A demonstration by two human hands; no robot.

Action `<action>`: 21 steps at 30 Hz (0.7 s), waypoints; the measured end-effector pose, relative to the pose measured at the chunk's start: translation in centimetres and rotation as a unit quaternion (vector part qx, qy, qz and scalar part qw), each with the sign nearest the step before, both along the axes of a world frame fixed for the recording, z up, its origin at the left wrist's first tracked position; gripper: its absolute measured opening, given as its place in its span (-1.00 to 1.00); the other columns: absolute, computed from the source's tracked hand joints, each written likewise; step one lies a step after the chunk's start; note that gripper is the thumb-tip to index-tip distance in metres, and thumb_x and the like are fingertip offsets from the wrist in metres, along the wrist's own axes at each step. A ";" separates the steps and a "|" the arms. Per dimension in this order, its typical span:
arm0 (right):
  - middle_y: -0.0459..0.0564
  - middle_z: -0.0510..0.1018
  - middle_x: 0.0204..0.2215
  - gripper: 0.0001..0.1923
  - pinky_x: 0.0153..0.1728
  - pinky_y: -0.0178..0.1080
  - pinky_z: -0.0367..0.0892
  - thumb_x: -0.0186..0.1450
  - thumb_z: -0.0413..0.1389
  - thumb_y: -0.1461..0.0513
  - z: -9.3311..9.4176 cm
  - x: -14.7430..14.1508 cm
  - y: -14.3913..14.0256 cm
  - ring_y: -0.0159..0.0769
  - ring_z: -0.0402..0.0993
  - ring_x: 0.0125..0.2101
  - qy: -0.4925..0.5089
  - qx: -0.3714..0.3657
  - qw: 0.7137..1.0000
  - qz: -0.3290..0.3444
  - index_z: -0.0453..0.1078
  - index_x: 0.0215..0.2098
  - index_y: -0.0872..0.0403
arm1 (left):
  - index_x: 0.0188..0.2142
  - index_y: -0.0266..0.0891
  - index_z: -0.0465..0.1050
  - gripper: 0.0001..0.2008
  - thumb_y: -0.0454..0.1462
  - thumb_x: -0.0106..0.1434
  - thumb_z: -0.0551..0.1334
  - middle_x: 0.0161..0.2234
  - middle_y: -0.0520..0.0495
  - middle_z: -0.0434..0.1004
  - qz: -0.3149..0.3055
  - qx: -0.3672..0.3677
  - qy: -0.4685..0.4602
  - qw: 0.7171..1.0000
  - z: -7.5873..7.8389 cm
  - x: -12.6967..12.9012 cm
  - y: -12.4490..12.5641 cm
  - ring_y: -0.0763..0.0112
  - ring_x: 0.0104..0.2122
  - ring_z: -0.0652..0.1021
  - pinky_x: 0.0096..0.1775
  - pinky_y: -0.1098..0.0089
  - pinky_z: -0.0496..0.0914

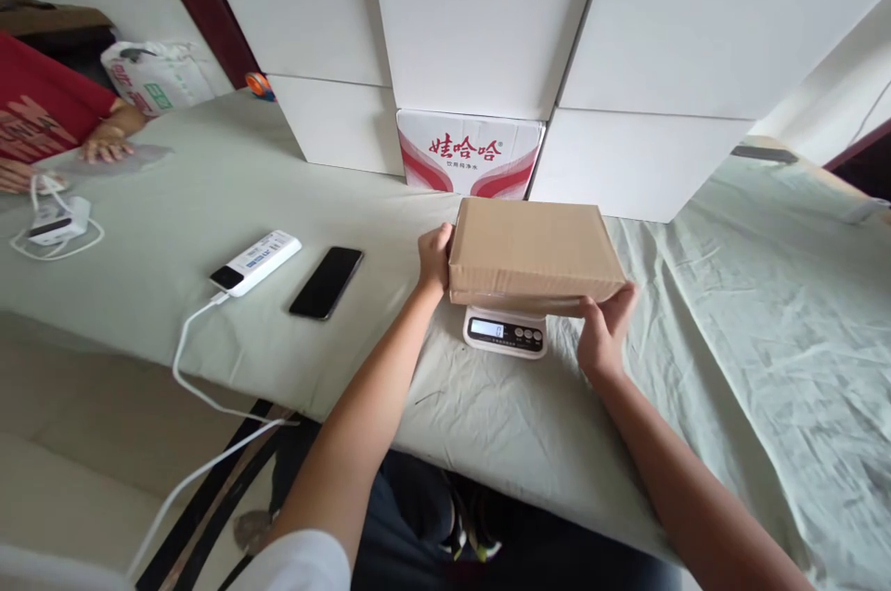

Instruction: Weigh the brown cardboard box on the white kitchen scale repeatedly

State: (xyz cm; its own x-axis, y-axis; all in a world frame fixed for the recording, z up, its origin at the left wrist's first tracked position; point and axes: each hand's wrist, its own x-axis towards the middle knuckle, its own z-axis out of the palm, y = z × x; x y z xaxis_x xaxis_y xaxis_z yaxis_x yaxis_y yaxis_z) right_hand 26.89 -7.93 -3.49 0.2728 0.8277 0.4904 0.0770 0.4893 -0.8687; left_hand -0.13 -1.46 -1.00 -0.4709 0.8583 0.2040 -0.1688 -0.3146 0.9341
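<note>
Over the scale (pixel 505 332) your left hand (pixel 435 259) and right hand (pixel 604 328) clasp the cardboard box (pixel 533 252) by its ends. Display reads zero; box looks not yet let go.

Both hands on flat brown cardboard box (pixel 535 252), left hand (pixel 435 259) at side, right hand (pixel 604 331) under front corner, box over small white digital scale (pixel 505 331), pale green tablecloth (pixel 209 192).

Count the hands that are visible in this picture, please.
4. The left hand grips the cardboard box at its left side, the right hand at its front right corner. A co-worker's two hands rest far left.
</note>
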 end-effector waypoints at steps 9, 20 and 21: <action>-0.05 0.31 -0.05 -0.43 0.34 0.27 0.30 0.23 0.32 -0.13 -1.8 0.5 0.8 -0.06 0.38 0.04 -0.019 0.030 0.999 -0.009 0.28 0.06 -0.12 | -0.58 -0.14 -0.03 -0.30 0.03 0.42 0.41 -0.58 0.11 -0.06 0.017 0.039 0.002 0.999 -1.0 0.2 0.3 0.47 -0.53 0.11 -0.43 0.34 0.10; -0.06 0.37 -0.14 -0.75 0.11 0.03 0.43 0.28 0.12 0.04 -0.8 1.2 1.8 -0.15 0.43 -0.08 0.065 0.030 0.993 -0.091 0.28 -0.11 -0.10 | -0.58 -0.14 -0.05 -0.31 0.04 0.52 0.29 -0.59 0.11 -0.08 0.027 0.053 -0.059 0.996 -2.6 -0.5 1.3 0.48 -0.56 0.06 -0.45 0.32 0.02; -0.07 0.37 -0.16 -0.82 0.06 -0.01 0.45 0.30 0.09 0.09 -0.5 1.7 2.1 -0.19 0.43 -0.13 0.092 0.023 0.988 -0.122 0.28 -0.15 -0.09 | -0.57 -0.13 -0.07 -0.31 0.06 0.53 0.27 -0.59 0.12 -0.11 0.031 0.049 -0.085 0.995 -2.8 -0.9 1.5 0.48 -0.58 0.04 -0.47 0.31 0.00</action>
